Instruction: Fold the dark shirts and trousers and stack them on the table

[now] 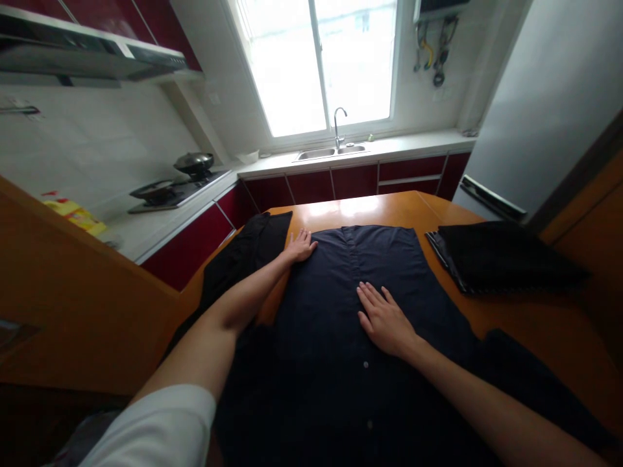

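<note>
A dark navy button shirt [341,363] lies spread flat on an orange wooden table [530,318], its button placket running down the middle. My left hand [300,246] rests flat with fingers stretched out on the shirt's far left corner. My right hand [384,318] lies flat and open on the middle of the shirt, just right of the placket. Neither hand holds anything.
A black garment [243,256] hangs over the table's left edge beside the shirt. A folded dark cloth [501,256] sits at the table's right. Beyond are a red-fronted kitchen counter with a sink [331,153], a stove with pans [180,181], and a grey fridge [549,110].
</note>
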{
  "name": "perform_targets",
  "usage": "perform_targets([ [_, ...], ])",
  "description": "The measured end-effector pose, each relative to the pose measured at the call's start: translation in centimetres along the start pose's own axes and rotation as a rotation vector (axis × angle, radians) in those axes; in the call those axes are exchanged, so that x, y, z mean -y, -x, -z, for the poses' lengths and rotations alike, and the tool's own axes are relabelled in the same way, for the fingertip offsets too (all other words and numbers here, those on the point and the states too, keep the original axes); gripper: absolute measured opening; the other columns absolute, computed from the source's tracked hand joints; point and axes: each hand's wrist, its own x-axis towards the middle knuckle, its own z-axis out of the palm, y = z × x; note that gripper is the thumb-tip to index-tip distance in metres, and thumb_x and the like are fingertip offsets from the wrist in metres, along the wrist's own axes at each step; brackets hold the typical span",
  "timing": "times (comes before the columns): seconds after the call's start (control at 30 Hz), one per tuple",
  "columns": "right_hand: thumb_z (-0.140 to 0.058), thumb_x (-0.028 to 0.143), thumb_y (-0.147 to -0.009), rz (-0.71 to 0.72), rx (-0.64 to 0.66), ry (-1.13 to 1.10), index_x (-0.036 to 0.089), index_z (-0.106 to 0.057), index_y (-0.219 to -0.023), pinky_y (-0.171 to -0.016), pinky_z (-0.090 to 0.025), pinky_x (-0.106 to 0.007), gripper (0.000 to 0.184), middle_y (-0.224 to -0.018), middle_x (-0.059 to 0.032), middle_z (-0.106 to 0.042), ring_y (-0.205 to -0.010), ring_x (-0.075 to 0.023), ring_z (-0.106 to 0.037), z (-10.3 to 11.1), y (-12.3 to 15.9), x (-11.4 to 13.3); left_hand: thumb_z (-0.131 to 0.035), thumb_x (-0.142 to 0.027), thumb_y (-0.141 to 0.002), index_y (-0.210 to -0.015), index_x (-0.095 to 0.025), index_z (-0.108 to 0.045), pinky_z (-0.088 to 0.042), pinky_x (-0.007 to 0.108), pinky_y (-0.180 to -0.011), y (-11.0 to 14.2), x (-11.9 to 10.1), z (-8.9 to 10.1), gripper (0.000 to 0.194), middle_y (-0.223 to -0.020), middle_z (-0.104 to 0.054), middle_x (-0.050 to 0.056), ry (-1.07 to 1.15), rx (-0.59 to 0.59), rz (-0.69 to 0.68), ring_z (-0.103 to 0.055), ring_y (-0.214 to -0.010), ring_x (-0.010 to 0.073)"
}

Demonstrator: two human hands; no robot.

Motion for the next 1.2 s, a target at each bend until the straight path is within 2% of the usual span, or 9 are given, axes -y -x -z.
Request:
perform_targets([
  [0.13, -0.036, 0.037, -0.1, 0.003, -0.001, 0.015, 0.016, -0.036, -0.158, -0.125, -0.017, -0.05, 0.062, -0.164, -0.0095, -0.029, -0.153, -0.0236, -0.025, -0.1, -0.1, -0.1, -0.028, -0.051, -0.103, -0.161, -0.013, -0.021, -0.002, 0.046, -0.125, 0.7, -6.4, -2.3, 0.069, -0.17, -0.01, 0.013, 0.021, -0.054, -0.32, -0.005, -0.157, 0.0253],
  [0.23, -0.035, 0.038, -0.1, -0.01, 0.001, 0.029, 0.015, -0.036, -0.158, -0.125, -0.017, -0.05, 0.062, -0.164, -0.0094, -0.028, -0.154, -0.0234, -0.024, 0.0, -0.1, 0.0, -0.027, -0.056, -0.103, -0.163, -0.019, -0.018, -0.007, 0.047, -0.125, 0.3, -9.9, -4.0, 0.07, -0.17, -0.01, 0.01, 0.047, 0.011, -0.504, -0.007, -0.157, 0.0246],
  [0.33, -0.034, 0.038, -0.101, -0.018, 0.012, 0.038, 0.011, -0.034, -0.158, -0.125, -0.016, -0.049, 0.063, -0.165, -0.0099, -0.027, -0.154, -0.0226, -0.022, 0.2, -0.1, 0.2, -0.022, -0.057, -0.104, -0.163, -0.019, -0.017, -0.007, 0.049, -0.125, -1.8, -10.6, -4.0, 0.071, -0.17, -0.008, 0.011, 0.01, 0.06, -0.466, -0.006, -0.157, 0.0244],
  [0.53, -0.035, 0.037, -0.101, -0.018, 0.016, 0.028, 0.01, -0.035, -0.157, -0.126, -0.014, -0.047, 0.062, -0.165, -0.0107, -0.027, -0.154, -0.0225, -0.022, 0.7, -0.2, 0.4, -0.018, -0.053, -0.104, -0.163, -0.015, -0.016, -0.008, 0.052, -0.124, -5.5, -11.2, -2.3, 0.07, -0.169, -0.008, 0.013, -0.033, 0.087, -0.334, -0.006, -0.157, 0.026],
  [0.73, -0.036, 0.037, -0.101, -0.025, 0.009, 0.016, 0.009, -0.036, -0.157, -0.126, -0.014, -0.048, 0.062, -0.165, -0.0115, -0.028, -0.154, -0.0232, -0.023, 0.8, -0.2, 0.5, -0.019, -0.06, -0.103, -0.163, -0.02, -0.016, -0.003, 0.047, -0.126, -4.0, -16.1, -4.3, 0.073, -0.17, -0.005, 0.006, -0.038, 0.081, -0.692, -0.003, -0.157, 0.0226],
  [0.97, -0.037, 0.038, -0.101, -0.027, -0.004, -0.01, 0.009, -0.035, -0.157, -0.126, -0.014, -0.047, 0.062, -0.165, -0.0117, -0.027, -0.154, -0.0231, -0.023, 0.9, -0.3, 0.5, -0.021, -0.057, -0.104, -0.162, -0.013, -0.018, -0.012, 0.05, -0.125, -7.7, -17.5, -3.2, 0.073, -0.17, -0.008, 0.014, -0.049, 0.077, -0.409, -0.007, -0.157, 0.0311],
  [1.03, -0.036, 0.038, -0.102, -0.027, -0.002, -0.013, 0.009, -0.036, -0.156, -0.126, -0.014, -0.048, 0.062, -0.165, -0.0123, -0.028, -0.154, -0.0232, -0.022, 1.0, -0.3, 0.5, -0.023, -0.056, -0.104, -0.163, -0.015, -0.016, -0.01, 0.049, -0.125, -8.0, -19.0, -3.1, 0.072, -0.17, -0.006, 0.011, -0.037, 0.08, -0.522, -0.006, -0.157, 0.0291],
  [1.13, -0.035, 0.037, -0.102, -0.023, 0.001, -0.02, 0.008, -0.036, -0.156, -0.126, -0.014, -0.049, 0.062, -0.164, -0.0134, -0.029, -0.154, -0.0239, -0.022, 1.0, -0.3, 0.5, -0.022, -0.057, -0.104, -0.164, -0.023, -0.013, -0.006, 0.045, -0.126, -7.3, -22.0, -4.1, 0.07, -0.171, -0.007, 0.003, -0.009, 0.128, -0.867, -0.003, -0.157, 0.0232],
  [1.2, -0.035, 0.036, -0.102, -0.023, 0.0, -0.024, 0.007, -0.036, -0.156, -0.126, -0.013, -0.049, 0.062, -0.164, -0.0142, -0.029, -0.154, -0.0243, -0.022, 1.0, -0.3, 0.5, -0.021, -0.059, -0.104, -0.164, -0.024, -0.011, -0.005, 0.047, -0.126, -7.2, -23.8, -5.0, 0.07, -0.171, -0.008, 0.001, -0.003, 0.163, -0.959, -0.003, -0.157, 0.0228],
])
